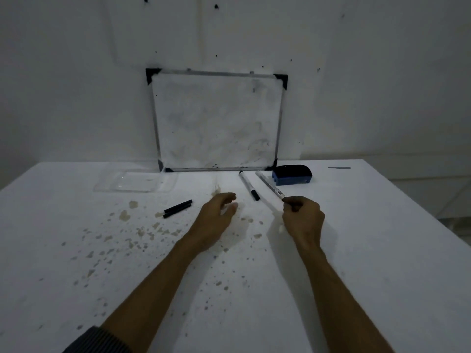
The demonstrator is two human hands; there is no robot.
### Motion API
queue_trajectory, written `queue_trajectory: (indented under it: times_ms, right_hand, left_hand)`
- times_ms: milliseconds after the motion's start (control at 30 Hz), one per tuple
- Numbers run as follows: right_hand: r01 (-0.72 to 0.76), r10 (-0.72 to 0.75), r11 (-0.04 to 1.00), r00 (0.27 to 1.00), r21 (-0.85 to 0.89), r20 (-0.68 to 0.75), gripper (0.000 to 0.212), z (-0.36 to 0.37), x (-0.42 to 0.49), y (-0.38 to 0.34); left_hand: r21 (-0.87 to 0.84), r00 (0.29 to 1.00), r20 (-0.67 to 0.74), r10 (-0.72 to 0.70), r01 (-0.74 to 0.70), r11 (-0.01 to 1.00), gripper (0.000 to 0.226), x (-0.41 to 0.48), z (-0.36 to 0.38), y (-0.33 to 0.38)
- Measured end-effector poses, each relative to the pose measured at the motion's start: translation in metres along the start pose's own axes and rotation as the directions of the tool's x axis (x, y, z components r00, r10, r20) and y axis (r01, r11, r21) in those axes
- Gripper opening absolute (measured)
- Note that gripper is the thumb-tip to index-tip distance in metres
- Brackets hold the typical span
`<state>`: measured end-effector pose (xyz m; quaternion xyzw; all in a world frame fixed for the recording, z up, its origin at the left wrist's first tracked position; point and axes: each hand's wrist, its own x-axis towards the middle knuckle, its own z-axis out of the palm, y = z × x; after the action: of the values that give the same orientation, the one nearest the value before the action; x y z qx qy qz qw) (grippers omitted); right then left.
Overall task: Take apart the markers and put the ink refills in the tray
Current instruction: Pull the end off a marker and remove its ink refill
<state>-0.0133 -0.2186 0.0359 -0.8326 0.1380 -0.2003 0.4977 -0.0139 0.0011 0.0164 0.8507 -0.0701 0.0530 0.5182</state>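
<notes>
At ten o'clock from our hands sits the clear plastic tray [135, 181], nothing in it that we can make out, so no refill has gone in yet. Nearer, at about nine o'clock of our left hand [219, 212], two slim black rods [177, 208] lie side by side on the stained white table [102, 263]; they look like ink refills or caps, though the dim light keeps us from saying which. Our left hand hovers loosely curled and holds nothing, probably ready to take the other end of the pen. Just past it at one o'clock lies a second whiteboard marker [249, 185], whole, black cap toward us, waiting its turn. Our right hand [302, 217] is closed around the near end of another marker [270, 186], its barrel pointing away toward eleven o'clock, a grip that suits pulling it apart. Beyond it at twelve o'clock rests the blue board eraser [292, 175], below the whiteboard [216, 123] leaning against the wall.
</notes>
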Motion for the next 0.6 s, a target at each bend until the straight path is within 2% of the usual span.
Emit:
queue_trajectory:
  times_ms: [67,133,200,267,333,400,500,600]
  right_hand:
    - [-0.099,0.084,0.97,0.993,0.22,0.077,0.02,-0.007,-0.023,-0.007]
    - [-0.196,0.114,0.897,0.968,0.395,0.223,0.021,-0.011,-0.049,-0.016]
    - [-0.251,0.087,0.863,0.929,0.439,0.36,0.021,-0.011,-0.075,-0.025]
    - [-0.254,0.053,0.89,0.883,0.379,0.467,0.02,-0.007,-0.096,-0.03]
    - [-0.234,0.001,0.911,0.826,0.341,0.564,0.019,-0.002,-0.107,-0.032]
    - [-0.138,-0.067,0.949,0.788,0.282,0.612,0.02,0.003,-0.108,-0.037]
    - [0.072,-0.177,0.977,0.804,0.202,0.568,0.02,0.011,-0.094,-0.051]
    - [0.094,-0.241,0.949,0.832,0.302,0.499,0.026,0.023,-0.072,-0.069]
  left_hand:
    - [-0.201,0.997,-0.004,-0.075,0.073,0.977,0.046,-0.002,-0.003,0.01]
    - [-0.342,0.997,-0.014,-0.082,0.072,0.937,0.046,-0.006,-0.005,0.018]
    - [-0.492,0.996,-0.03,-0.079,0.054,0.869,0.033,-0.015,-0.009,0.029]
    - [-0.582,0.996,-0.05,-0.074,0.031,0.813,0.024,-0.023,-0.017,0.038]
    - [-0.6,0.994,-0.076,-0.073,0.013,0.8,0.019,-0.029,-0.027,0.039]
    - [-0.602,0.995,-0.072,-0.072,0.014,0.798,0.02,-0.036,-0.04,0.036]
    - [-0.538,0.997,-0.02,-0.07,0.048,0.842,0.03,-0.042,-0.059,0.029]
    - [-0.288,0.998,-0.058,-0.009,-0.008,0.958,0.035,-0.047,-0.066,0.018]
